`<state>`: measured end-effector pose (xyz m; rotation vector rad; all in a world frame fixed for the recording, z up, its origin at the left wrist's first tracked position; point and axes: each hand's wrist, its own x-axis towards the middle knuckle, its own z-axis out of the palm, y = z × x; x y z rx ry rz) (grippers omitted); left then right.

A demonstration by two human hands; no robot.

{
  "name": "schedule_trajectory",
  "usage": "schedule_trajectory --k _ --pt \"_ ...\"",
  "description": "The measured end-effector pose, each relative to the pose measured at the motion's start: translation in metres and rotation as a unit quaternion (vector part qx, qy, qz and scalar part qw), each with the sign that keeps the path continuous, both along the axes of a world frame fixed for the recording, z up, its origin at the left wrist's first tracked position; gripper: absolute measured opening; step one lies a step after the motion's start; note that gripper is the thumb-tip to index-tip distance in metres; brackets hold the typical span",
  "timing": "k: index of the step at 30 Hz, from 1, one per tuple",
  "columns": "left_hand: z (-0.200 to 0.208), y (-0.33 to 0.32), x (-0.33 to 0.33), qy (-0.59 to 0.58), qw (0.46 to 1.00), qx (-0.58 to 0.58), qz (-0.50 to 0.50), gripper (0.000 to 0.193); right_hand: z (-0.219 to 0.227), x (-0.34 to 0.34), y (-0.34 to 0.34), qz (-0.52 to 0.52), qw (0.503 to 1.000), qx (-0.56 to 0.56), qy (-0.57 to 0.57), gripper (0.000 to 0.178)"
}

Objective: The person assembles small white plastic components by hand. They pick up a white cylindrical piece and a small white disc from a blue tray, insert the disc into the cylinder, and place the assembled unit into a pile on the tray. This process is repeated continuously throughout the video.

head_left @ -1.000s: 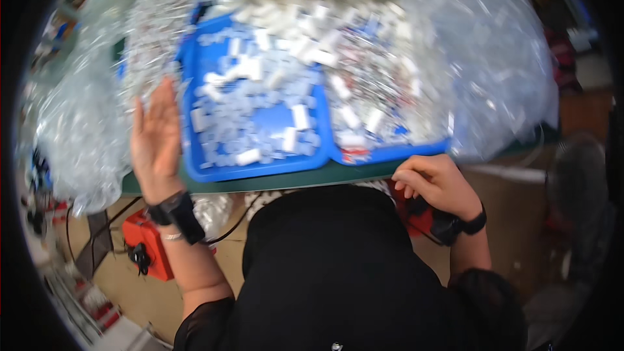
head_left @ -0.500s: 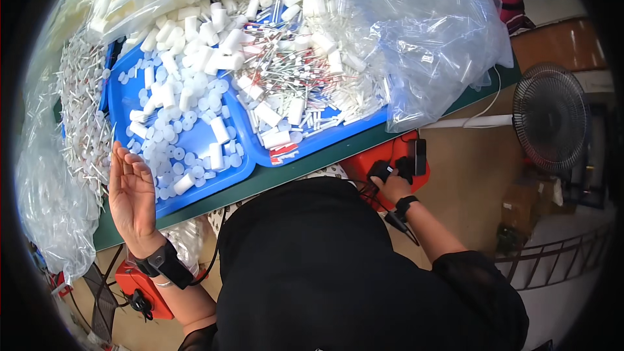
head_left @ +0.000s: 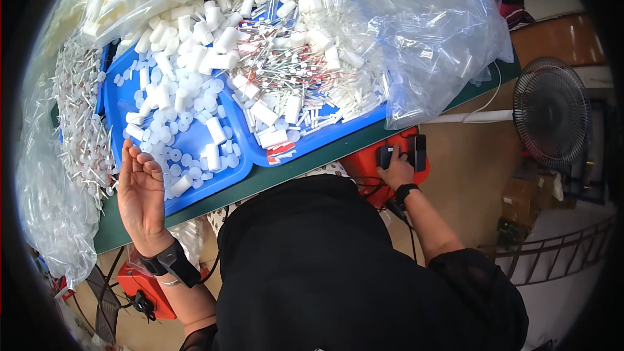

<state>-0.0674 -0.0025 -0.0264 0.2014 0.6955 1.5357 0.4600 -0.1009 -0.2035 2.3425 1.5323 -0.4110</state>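
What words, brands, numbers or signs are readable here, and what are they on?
None can be read.
Red-and-white patch at the near edge of the right-hand blue tray: any lettering too small.
Black device beside the right hand: any marking too small.
Brown box: any print too blurred.

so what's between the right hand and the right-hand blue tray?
Head view: from right hand to right-hand blue tray, part of a black device, a red object, then the green table edge.

A red-and-white label [head_left: 281, 153] is lying by the right blue tray's [head_left: 354, 129] near edge; no writing is showing readably.
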Motion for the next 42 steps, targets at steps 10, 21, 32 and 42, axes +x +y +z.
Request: schedule_trajectory --k 10,21,32,42 --pt "-0.006 -0.006 0.026 0.070 0.996 -0.055 0.003 0.030 -0.003 0.015 0.013 -0.027 0.998 -0.038 0.051 0.100" --pt "0.013 -0.005 0.061 0.260 0.961 -0.054 -0.080 0.025 0.171 -0.071 0.077 0.312 0.899 -0.059 0.302 0.026" --pt "0.015 0.003 0.073 0.547 0.830 -0.007 -0.108 0.020 0.228 -0.184 0.149 0.438 0.781 0.351 0.274 0.010" --pt "-0.007 0.015 0.063 0.778 0.617 0.106 -0.055 0.028 0.198 -0.203 0.172 0.447 0.822 0.334 0.114 0.013"
